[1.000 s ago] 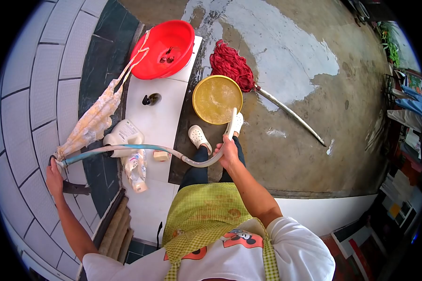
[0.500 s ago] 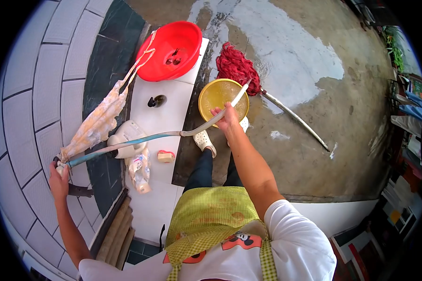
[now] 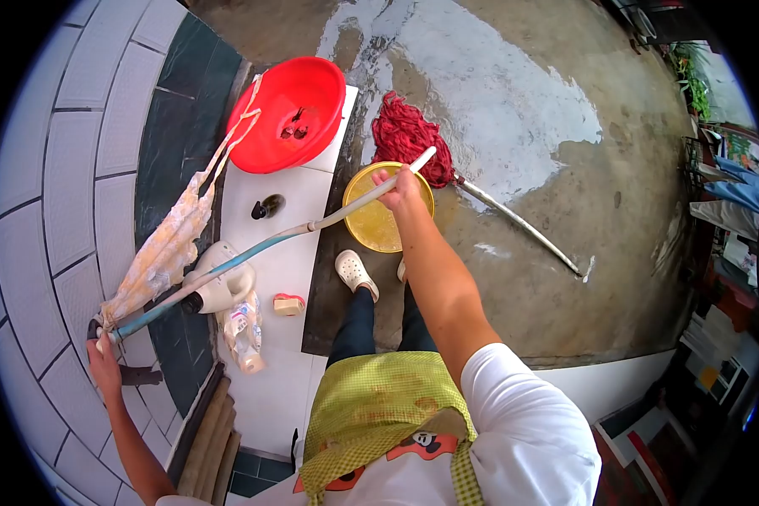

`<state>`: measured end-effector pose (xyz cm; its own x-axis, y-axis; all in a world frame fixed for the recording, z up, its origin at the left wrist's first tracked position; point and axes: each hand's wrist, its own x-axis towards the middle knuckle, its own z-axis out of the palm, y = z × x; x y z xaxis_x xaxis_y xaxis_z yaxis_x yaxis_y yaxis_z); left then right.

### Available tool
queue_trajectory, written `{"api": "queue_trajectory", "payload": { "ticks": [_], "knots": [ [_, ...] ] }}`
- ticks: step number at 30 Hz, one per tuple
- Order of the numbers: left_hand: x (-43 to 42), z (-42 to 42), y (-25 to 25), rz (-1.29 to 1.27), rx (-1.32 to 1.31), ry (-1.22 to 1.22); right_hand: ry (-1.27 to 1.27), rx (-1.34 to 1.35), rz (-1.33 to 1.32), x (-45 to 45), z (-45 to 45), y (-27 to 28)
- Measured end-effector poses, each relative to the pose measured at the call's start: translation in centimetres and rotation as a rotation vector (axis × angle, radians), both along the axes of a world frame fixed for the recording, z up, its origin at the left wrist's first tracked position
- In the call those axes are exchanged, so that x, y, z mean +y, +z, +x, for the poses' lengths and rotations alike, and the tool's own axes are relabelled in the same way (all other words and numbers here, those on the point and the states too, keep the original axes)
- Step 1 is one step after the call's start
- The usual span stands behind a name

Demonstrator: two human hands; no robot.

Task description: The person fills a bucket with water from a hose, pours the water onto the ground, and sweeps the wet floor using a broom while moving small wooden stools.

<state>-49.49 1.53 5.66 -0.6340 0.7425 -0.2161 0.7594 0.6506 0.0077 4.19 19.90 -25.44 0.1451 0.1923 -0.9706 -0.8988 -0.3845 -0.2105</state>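
Note:
My right hand is closed around the free end of a hose, above the yellow basin. The hose is white towards that end and bluish along its middle, and it runs down to a tap on the tiled wall. My left hand has its fingers wrapped at the tap, where the hose joins; the grip is partly hidden. A pale patterned cloth with straps hangs from the tap, its straps reaching the red basin. Liquid shows in the yellow basin.
On the white ledge stand a dark bottle, a white jug, a plastic packet and a soap bar. A red mop lies on the wet floor, its handle stretching right.
The view has shifted, so the basins and ledge things sit lower and further left. My right hand still holds the hose over the yellow basin; my left hand stays at the tap.

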Motion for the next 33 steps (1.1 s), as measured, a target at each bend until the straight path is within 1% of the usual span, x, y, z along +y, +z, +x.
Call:
{"api": "queue_trajectory", "payload": {
  "ticks": [1,3,4,5,7,8,9,11,12,13,15,16,17,18,19,20,21,22,23,24,25,26,27,28,29,30,32,33],
  "knots": [
    [-0.4,-0.1,-0.3,0.001,-0.006,0.002,0.015,-0.03,0.006,0.3,0.2,-1.2],
    [-0.6,0.3,-0.6,0.102,0.004,-0.117,0.012,-0.021,0.012,0.9,0.6,-2.8],
    [-0.1,1.4,0.1,0.05,-0.001,-0.154,0.009,-0.028,0.009,1.2,0.8,-3.3],
    [0.0,1.3,0.1,0.05,0.0,-0.157,0.003,-0.034,0.006,1.5,0.9,-3.8],
    [-0.3,1.0,0.3,-0.01,0.097,-0.341,-0.002,-0.039,0.012,2.3,1.3,-5.1],
    [-0.2,1.0,0.7,-0.085,0.087,-0.336,0.01,-0.058,0.037,2.7,1.4,-5.8],
    [-0.5,0.7,0.5,-0.088,0.086,-0.336,0.026,-0.079,0.063,3.0,1.5,-6.4],
    [-1.3,-0.3,-0.2,0.023,0.147,-0.427,0.042,-0.088,0.027,4.4,1.6,-6.9],
    [-1.6,-0.8,-0.3,-0.022,0.122,-0.325,0.058,-0.086,0.0,4.8,1.6,-7.3],
    [-1.6,-0.3,-0.5,-0.028,0.124,-0.323,0.072,-0.085,-0.027,5.2,1.7,-8.0],
    [-1.1,1.6,-1.3,0.122,0.236,-0.255,0.099,-0.099,-0.069,5.9,2.2,-10.4],
    [-0.9,2.9,-1.3,0.032,0.314,-0.251,0.228,-0.095,-0.033,5.8,2.7,-12.0],
    [-1.1,4.6,-1.8,0.015,0.314,-0.253,0.357,-0.088,0.004,5.6,3.1,-13.5],
    [-1.1,6.7,-2.6,0.027,0.536,-0.342,0.494,-0.15,-0.015,5.5,3.5,-14.9],
    [-1.3,8.5,-3.6,0.04,0.757,-0.434,0.493,-0.144,-0.028,5.8,4.4,-15.2],
    [-2.2,9.8,-4.7,0.011,0.715,-0.443,0.884,-0.245,0.013,6.0,5.6,-15.7],
    [-2.2,12.7,-6.1,-0.004,0.56,-0.429,1.277,-0.336,0.061,5.9,6.3,-16.4],
    [-2.1,15.3,-7.8,-0.065,0.474,-0.48,1.244,-0.317,0.097,6.1,6.5,-18.6],
    [-1.0,18.7,-9.8,-0.07,0.344,-0.522,1.248,-0.298,0.088,6.2,6.4,-19.0],
    [0.5,21.9,-11.8,-0.127,0.185,-0.498,1.186,-0.265,0.053,6.7,6.4,-18.6],
    [2.2,24.0,-14.3,-0.164,0.015,-0.545,1.124,-0.235,0.017,7.1,6.4,-18.2],
    [4.0,26.4,-16.5,-0.227,-0.097,-0.616,1.039,-0.175,0.009,7.5,6.5,-17.6],
    [5.6,28.2,-18.6,-0.261,-0.084,-0.687,1.048,-0.172,0.007,8.2,6.9,-17.8],
    [7.6,30.4,-19.9,-0.218,-0.057,-0.673,0.908,-0.105,-0.008,8.6,7.5,-18.1],
    [8.8,30.2,-21.1,-0.134,0.033,-0.652,0.765,-0.04,-0.036,8.6,8.3,-18.5],
    [9.6,28.5,-21.6,-0.07,0.171,-0.65,0.741,0.001,-0.023,9.0,9.4,-18.8],
    [10.0,23.6,-20.5,0.011,0.455,-0.624,0.679,0.029,-0.052,9.2,11.2,-20.3],
    [9.9,20.7,-18.8,-0.041,0.558,-0.534,0.644,0.035,-0.067,9.5,11.5,-20.9]
  ]
}}
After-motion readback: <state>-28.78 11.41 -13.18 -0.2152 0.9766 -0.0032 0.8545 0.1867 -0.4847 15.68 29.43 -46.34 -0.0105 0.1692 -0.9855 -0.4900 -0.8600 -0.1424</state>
